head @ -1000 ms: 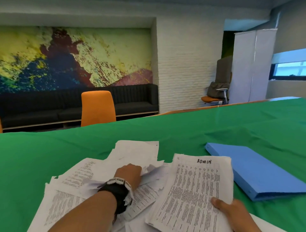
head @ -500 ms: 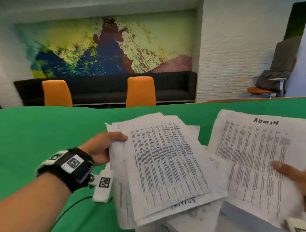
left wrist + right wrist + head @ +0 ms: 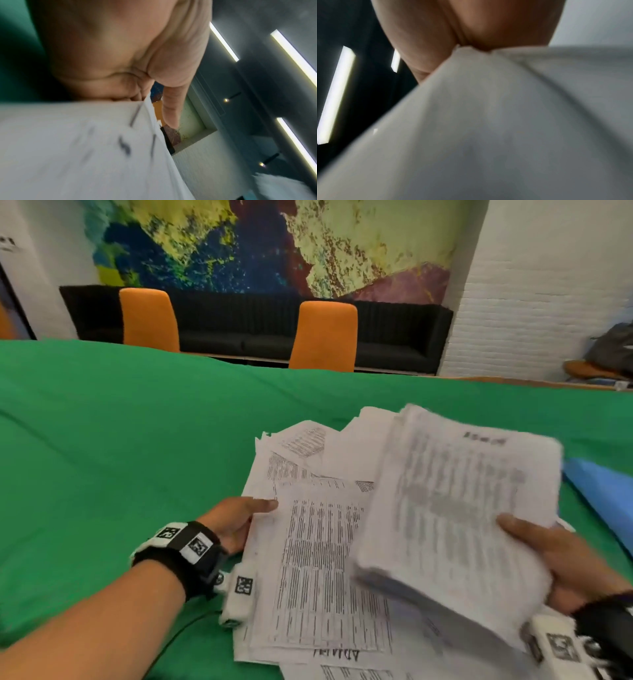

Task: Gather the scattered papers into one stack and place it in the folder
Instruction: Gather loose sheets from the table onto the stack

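My left hand (image 3: 239, 520) holds a fanned bundle of printed papers (image 3: 322, 559) by its left edge, thumb on top. In the left wrist view that left hand (image 3: 137, 83) grips the papers (image 3: 77, 148) from below, thumb (image 3: 169, 108) raised over them. To the right, my right hand (image 3: 548, 553) grips a thicker, blurred sheaf (image 3: 455, 515), thumb on its top sheet, overlapping the left bundle. In the right wrist view the right hand (image 3: 462, 40) pinches the sheaf (image 3: 488, 121), which fills that picture. The blue folder (image 3: 603, 491) lies closed at the right edge, partly hidden by the sheaf.
A green cloth (image 3: 120, 440) covers the table. Two orange chairs (image 3: 323, 337) stand at its far side before a black sofa (image 3: 394, 337). More sheets (image 3: 359, 672) show at the bottom edge beneath the held papers.
Both hands have brought their papers together: the right sheaf now overlaps the left bundle. The left bundle has tilted flatter, and the view has swung left and down.
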`<action>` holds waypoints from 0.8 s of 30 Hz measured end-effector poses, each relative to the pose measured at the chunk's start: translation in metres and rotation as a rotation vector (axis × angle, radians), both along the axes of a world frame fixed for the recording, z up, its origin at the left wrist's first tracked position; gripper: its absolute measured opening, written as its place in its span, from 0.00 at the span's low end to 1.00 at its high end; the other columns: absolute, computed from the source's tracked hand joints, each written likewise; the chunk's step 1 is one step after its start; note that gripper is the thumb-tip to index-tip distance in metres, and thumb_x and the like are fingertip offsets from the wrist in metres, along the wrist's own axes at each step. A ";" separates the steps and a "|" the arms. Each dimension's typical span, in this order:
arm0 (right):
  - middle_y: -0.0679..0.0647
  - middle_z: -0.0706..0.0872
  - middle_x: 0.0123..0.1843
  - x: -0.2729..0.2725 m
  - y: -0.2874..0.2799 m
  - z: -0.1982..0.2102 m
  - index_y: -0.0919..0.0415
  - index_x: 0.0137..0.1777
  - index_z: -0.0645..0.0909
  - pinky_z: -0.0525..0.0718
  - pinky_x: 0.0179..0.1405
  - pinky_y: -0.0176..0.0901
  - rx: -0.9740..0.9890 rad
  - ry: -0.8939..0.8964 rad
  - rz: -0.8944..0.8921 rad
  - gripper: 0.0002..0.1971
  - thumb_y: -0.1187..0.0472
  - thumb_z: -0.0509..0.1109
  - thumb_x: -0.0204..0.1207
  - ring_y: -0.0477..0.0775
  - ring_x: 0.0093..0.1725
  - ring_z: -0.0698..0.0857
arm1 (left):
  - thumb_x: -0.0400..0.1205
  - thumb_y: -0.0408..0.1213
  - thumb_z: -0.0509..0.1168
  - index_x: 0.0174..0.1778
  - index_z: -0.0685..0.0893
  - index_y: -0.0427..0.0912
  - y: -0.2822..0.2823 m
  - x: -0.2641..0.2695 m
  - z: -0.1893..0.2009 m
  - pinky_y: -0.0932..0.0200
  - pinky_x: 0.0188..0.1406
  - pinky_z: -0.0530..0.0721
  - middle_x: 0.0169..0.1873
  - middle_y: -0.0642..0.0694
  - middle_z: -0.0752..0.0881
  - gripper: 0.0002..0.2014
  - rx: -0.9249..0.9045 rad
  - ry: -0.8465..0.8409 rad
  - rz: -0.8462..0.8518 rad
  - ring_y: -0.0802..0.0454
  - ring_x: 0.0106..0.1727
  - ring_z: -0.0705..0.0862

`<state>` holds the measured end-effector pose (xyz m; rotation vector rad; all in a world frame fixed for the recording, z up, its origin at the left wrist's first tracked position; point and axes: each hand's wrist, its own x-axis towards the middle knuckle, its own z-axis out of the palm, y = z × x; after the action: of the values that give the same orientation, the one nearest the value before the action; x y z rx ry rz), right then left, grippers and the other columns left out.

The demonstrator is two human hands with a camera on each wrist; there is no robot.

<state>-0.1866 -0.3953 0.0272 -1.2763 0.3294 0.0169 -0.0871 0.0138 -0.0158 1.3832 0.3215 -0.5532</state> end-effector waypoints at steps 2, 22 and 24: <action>0.72 0.91 0.59 0.004 0.028 -0.018 0.70 0.63 0.86 0.88 0.57 0.73 -0.123 0.117 0.159 0.17 0.68 0.73 0.73 0.71 0.51 0.93 | 0.83 0.32 0.65 0.70 0.82 0.33 -0.008 -0.016 0.001 0.36 0.61 0.87 0.62 0.31 0.89 0.19 -0.097 -0.018 -0.002 0.34 0.56 0.91; 0.73 0.88 0.64 0.031 0.067 -0.033 0.70 0.63 0.88 0.82 0.67 0.76 0.128 0.181 0.299 0.17 0.65 0.68 0.78 0.75 0.60 0.90 | 0.85 0.59 0.55 0.71 0.82 0.44 -0.012 -0.044 0.020 0.36 0.62 0.85 0.63 0.35 0.89 0.27 -0.201 -0.236 0.055 0.34 0.62 0.89; 0.73 0.89 0.62 0.032 0.073 -0.035 0.70 0.55 0.92 0.83 0.67 0.74 0.191 0.170 0.331 0.15 0.65 0.66 0.78 0.73 0.56 0.92 | 0.83 0.66 0.50 0.72 0.82 0.47 -0.015 -0.047 0.015 0.33 0.69 0.81 0.66 0.35 0.88 0.33 -0.274 -0.249 0.076 0.34 0.66 0.87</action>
<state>-0.1546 -0.3219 -0.0075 -1.1295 0.2525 0.4307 -0.1345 -0.0014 -0.0009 1.1534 0.0918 -0.3430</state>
